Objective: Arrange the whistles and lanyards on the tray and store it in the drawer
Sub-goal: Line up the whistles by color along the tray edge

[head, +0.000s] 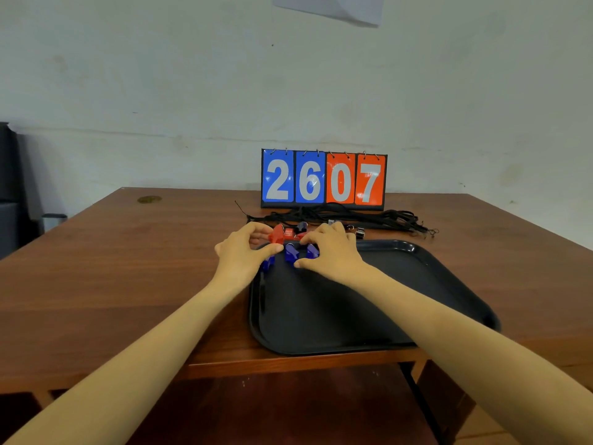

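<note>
Three blue whistles (290, 253) sitting on tray (417, 284) | we are pinching red whistle (276, 235) with left hand (240, 252) | right hand (330, 252) half-closed, grip unclear | lanyards (353, 216) waiting on bench (128, 268)

The left hand (244, 252) partly hides one blue whistle (267, 262); both elbows are cut off.

Plain office-like room: wooden desk (128, 268), bare wall (192, 75), flip scoreboard (324, 179).
</note>
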Tool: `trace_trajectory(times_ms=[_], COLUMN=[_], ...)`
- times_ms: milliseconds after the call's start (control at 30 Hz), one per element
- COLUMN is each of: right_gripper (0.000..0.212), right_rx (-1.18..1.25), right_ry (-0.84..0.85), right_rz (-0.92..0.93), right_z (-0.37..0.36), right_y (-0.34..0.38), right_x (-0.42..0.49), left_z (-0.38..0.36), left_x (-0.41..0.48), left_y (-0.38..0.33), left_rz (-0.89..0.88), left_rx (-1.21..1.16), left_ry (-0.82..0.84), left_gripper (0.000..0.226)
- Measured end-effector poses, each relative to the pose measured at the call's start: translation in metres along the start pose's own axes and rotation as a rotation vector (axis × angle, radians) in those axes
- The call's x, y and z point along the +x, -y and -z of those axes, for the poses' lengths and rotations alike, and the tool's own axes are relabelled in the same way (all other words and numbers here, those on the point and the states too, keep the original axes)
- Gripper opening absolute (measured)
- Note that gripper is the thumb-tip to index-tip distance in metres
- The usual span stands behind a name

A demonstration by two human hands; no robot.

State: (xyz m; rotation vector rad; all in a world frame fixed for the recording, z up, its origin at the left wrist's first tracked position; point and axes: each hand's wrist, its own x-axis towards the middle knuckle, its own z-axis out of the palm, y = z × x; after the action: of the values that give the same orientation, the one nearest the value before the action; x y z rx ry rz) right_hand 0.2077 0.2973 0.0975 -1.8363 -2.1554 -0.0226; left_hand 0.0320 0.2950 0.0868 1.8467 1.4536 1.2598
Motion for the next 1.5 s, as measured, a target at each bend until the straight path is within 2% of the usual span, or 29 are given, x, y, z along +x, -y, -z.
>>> trace_trajectory(times_ms=[133,467,733,867,967,1133,1400,1500], right_gripper=[0.050,0.045,0.058,0.063,0.059,0.043,0.039,0.045], right_rx=[-0.044,-0.058,-0.059,-0.091,-0.055,0.023,0.013,0.016], right_ry=[0.053,0.003,0.012,0.086,0.161,0.143,0.127,0.128], right_rz=[0.003,-0.007,-0.026,-0.100,-0.152,-0.141,-0.131,-0.141], right_z=[-0.002,-0.009,0.001,0.011,0.013,0.007,0.001,0.003], right_y=[0.010,0.023,0.015,-0.002,-0.012,-0.008,0.000,0.000], right_x=[0.002,0.008,0.001,-0.002,-0.002,0.001,0.005,0.003], left_z=[-0.001,-0.001,-0.002,-0.002,-0.002,-0.003,-0.003,-0.003], left_x=[0.000,0.002,0.001,0.001,0.001,0.002,0.001,-0.001], left_y=[0.002,0.007,0.008,0.005,0.004,0.005,0.004,0.002], left_rz=[0.003,-0.016,0.001,0.004,-0.003,0.002,0.006,-0.003], left_rx=[0.005,0.004,-0.008,-0.013,-0.017,-0.019,-0.027,-0.035], left_ry=[-0.006,-0.008,-0.009,-0.016,-0.010,-0.015,-0.009,-0.010], left_gripper=[0.024,0.024,0.025,0.025,0.025,0.025,0.026,0.027])
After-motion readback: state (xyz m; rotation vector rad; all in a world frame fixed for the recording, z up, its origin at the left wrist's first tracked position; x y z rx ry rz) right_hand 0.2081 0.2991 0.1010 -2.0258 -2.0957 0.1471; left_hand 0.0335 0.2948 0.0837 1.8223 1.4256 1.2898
